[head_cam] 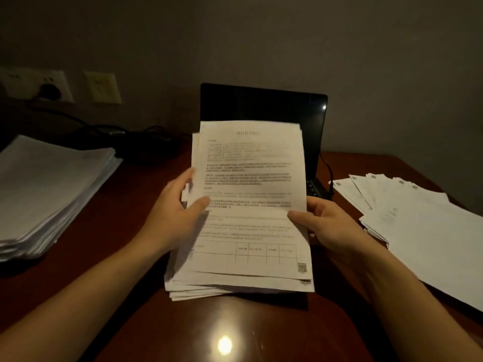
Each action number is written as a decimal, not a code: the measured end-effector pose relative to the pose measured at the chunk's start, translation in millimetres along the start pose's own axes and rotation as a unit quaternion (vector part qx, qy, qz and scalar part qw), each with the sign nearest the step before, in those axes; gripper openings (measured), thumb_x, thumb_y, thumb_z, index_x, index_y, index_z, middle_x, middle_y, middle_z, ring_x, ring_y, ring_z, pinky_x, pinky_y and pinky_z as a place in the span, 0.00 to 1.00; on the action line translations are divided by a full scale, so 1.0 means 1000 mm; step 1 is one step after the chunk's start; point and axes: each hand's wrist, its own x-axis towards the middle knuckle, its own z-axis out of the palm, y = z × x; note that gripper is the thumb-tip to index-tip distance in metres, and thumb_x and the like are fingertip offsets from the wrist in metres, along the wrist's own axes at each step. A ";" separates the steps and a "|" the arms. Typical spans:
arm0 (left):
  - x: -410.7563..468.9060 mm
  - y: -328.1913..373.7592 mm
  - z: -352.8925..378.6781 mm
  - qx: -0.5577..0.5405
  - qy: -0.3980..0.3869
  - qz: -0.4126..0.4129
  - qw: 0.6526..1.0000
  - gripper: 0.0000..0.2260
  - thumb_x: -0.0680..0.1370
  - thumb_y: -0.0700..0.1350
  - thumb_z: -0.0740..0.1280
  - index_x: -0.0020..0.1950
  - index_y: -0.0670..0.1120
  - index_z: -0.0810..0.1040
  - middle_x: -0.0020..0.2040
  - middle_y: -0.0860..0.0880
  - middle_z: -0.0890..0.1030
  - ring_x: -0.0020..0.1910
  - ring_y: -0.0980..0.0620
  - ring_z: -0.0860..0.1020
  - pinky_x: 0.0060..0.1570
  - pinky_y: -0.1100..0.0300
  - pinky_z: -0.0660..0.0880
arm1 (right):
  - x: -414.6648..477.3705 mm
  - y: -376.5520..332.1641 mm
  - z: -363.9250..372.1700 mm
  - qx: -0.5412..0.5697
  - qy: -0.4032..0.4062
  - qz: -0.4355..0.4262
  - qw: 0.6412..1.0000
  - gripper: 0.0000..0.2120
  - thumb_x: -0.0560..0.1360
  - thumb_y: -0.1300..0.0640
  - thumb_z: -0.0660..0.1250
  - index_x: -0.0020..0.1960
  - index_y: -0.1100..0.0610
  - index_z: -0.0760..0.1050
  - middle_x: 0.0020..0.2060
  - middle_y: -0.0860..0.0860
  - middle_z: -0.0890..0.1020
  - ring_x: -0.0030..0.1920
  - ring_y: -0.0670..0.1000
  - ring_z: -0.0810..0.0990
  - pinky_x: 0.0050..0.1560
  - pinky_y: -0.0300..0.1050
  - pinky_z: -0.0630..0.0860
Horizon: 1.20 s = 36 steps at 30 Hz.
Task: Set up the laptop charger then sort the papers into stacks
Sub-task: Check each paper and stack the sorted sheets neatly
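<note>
Head view shows the charger plug (49, 91) in the wall, its cable seemingly reaching the laptop (261, 105), though it's dim. My left hand (177, 212) and right hand (326, 220) pinch the middle bundle (251, 178) by its edges. With a left pile (52, 186) and a right pile (418, 231) started, sorting looks unfinished.

Bare desk (125, 205) between left stack (49, 189), centre papers (248, 205).

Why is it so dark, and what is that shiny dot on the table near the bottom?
Head view: the room is dim, so the wall and laptop sink into shadow; the shiny dot is light reflecting off the polished table; the left hand is smeared by motion blur, and the print on the held papers is too soft to read.
</note>
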 end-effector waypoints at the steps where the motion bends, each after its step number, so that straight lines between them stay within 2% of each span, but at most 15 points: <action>1: 0.006 0.004 -0.005 -0.024 0.000 -0.024 0.999 0.23 0.81 0.48 0.67 0.74 0.61 0.67 0.64 0.62 0.75 0.59 0.61 0.76 0.55 0.57 0.76 | 0.000 -0.004 0.000 0.012 0.000 -0.011 1.000 0.10 0.82 0.58 0.63 0.59 0.48 0.79 0.48 0.44 0.87 0.49 0.47 0.87 0.43 0.44 0.83; 2: 0.012 0.009 -0.010 -0.077 -0.009 -0.045 0.996 0.18 0.81 0.48 0.67 0.70 0.61 0.70 0.59 0.61 0.80 0.55 0.59 0.80 0.52 0.57 0.77 | 0.002 -0.009 0.000 0.026 -0.002 -0.020 0.999 0.10 0.82 0.57 0.62 0.60 0.47 0.78 0.49 0.44 0.87 0.50 0.47 0.87 0.45 0.46 0.83; 4: 0.020 0.021 -0.018 -0.169 -0.024 -0.074 0.983 0.09 0.81 0.46 0.66 0.60 0.55 0.79 0.49 0.54 0.86 0.49 0.52 0.85 0.47 0.51 0.81 | 0.004 -0.017 0.000 0.043 -0.004 -0.041 0.998 0.11 0.83 0.56 0.61 0.60 0.47 0.77 0.50 0.45 0.87 0.51 0.47 0.86 0.46 0.47 0.83; 6: 0.027 0.031 -0.025 -0.204 -0.006 -0.065 0.977 0.07 0.81 0.46 0.67 0.56 0.50 0.83 0.48 0.49 0.87 0.47 0.47 0.86 0.47 0.47 0.82 | 0.007 -0.028 0.001 0.048 0.006 -0.074 0.996 0.10 0.83 0.56 0.60 0.60 0.47 0.77 0.49 0.44 0.87 0.52 0.47 0.86 0.47 0.46 0.82; 10: 0.041 0.048 -0.030 -0.249 0.030 -0.021 0.968 0.08 0.78 0.45 0.70 0.57 0.46 0.83 0.49 0.47 0.87 0.48 0.47 0.86 0.45 0.48 0.82 | 0.021 -0.049 0.005 0.096 0.057 -0.118 0.987 0.09 0.82 0.58 0.62 0.59 0.49 0.77 0.50 0.46 0.87 0.52 0.50 0.86 0.51 0.54 0.83; 13: 0.051 0.057 -0.028 -0.243 0.058 0.020 0.968 0.10 0.78 0.46 0.70 0.59 0.50 0.81 0.51 0.50 0.86 0.50 0.51 0.85 0.47 0.50 0.82 | 0.035 -0.062 0.006 0.110 0.125 -0.146 0.975 0.09 0.81 0.61 0.65 0.60 0.54 0.77 0.52 0.50 0.86 0.52 0.54 0.86 0.52 0.58 0.83; 16: 0.055 0.062 -0.026 -0.243 0.082 0.061 0.965 0.10 0.80 0.45 0.68 0.61 0.54 0.78 0.52 0.54 0.85 0.50 0.56 0.84 0.45 0.56 0.83 | 0.044 -0.070 0.006 0.094 0.165 -0.172 0.967 0.09 0.81 0.62 0.63 0.58 0.51 0.77 0.52 0.49 0.84 0.52 0.53 0.84 0.50 0.55 0.82; 20: 0.053 0.048 -0.013 -0.253 0.086 0.058 0.962 0.10 0.81 0.43 0.67 0.60 0.54 0.76 0.52 0.55 0.84 0.51 0.56 0.84 0.47 0.59 0.82 | 0.049 -0.060 0.011 0.103 0.165 -0.184 0.963 0.12 0.80 0.62 0.66 0.60 0.49 0.77 0.52 0.46 0.84 0.50 0.50 0.85 0.45 0.47 0.83; 23: 0.044 0.031 0.001 -0.230 0.063 0.046 0.970 0.09 0.81 0.42 0.66 0.59 0.53 0.76 0.50 0.55 0.84 0.51 0.58 0.83 0.43 0.65 0.80 | 0.052 -0.042 0.017 0.118 0.159 -0.165 0.966 0.14 0.79 0.63 0.67 0.61 0.51 0.76 0.53 0.48 0.85 0.52 0.50 0.85 0.47 0.50 0.85; 25: 0.040 0.024 0.007 -0.212 0.041 0.045 0.975 0.08 0.82 0.44 0.65 0.59 0.54 0.76 0.52 0.55 0.84 0.52 0.58 0.83 0.46 0.62 0.81 | 0.053 -0.034 0.020 0.122 0.160 -0.153 0.967 0.15 0.79 0.65 0.66 0.62 0.50 0.75 0.54 0.48 0.84 0.54 0.51 0.85 0.51 0.54 0.84; 27: 0.038 0.025 0.007 -0.187 0.033 0.063 0.980 0.07 0.82 0.46 0.64 0.60 0.55 0.76 0.53 0.59 0.84 0.53 0.59 0.83 0.48 0.59 0.81 | 0.054 -0.034 0.021 0.119 0.165 -0.159 0.966 0.15 0.80 0.65 0.66 0.62 0.49 0.75 0.54 0.47 0.84 0.55 0.50 0.84 0.52 0.54 0.84; 30: 0.041 0.028 0.006 -0.187 0.043 0.075 0.978 0.07 0.83 0.46 0.63 0.60 0.56 0.75 0.52 0.61 0.83 0.52 0.62 0.82 0.47 0.62 0.81 | 0.055 -0.037 0.018 0.124 0.166 -0.187 0.960 0.13 0.80 0.63 0.66 0.61 0.50 0.74 0.53 0.46 0.84 0.52 0.49 0.85 0.48 0.51 0.85; 33: 0.041 0.020 0.011 -0.193 0.018 0.043 0.980 0.08 0.83 0.45 0.64 0.60 0.56 0.75 0.53 0.58 0.84 0.52 0.60 0.83 0.47 0.63 0.81 | 0.059 -0.032 0.018 0.097 0.170 -0.178 0.964 0.12 0.80 0.62 0.66 0.59 0.49 0.74 0.53 0.46 0.83 0.52 0.48 0.84 0.44 0.46 0.83; 36: 0.043 0.010 0.014 -0.188 -0.008 0.008 0.982 0.09 0.83 0.43 0.64 0.60 0.56 0.75 0.55 0.55 0.84 0.55 0.56 0.83 0.49 0.57 0.82 | 0.062 -0.025 0.021 0.083 0.153 -0.145 0.974 0.12 0.80 0.62 0.66 0.59 0.48 0.75 0.54 0.46 0.83 0.55 0.48 0.83 0.45 0.44 0.81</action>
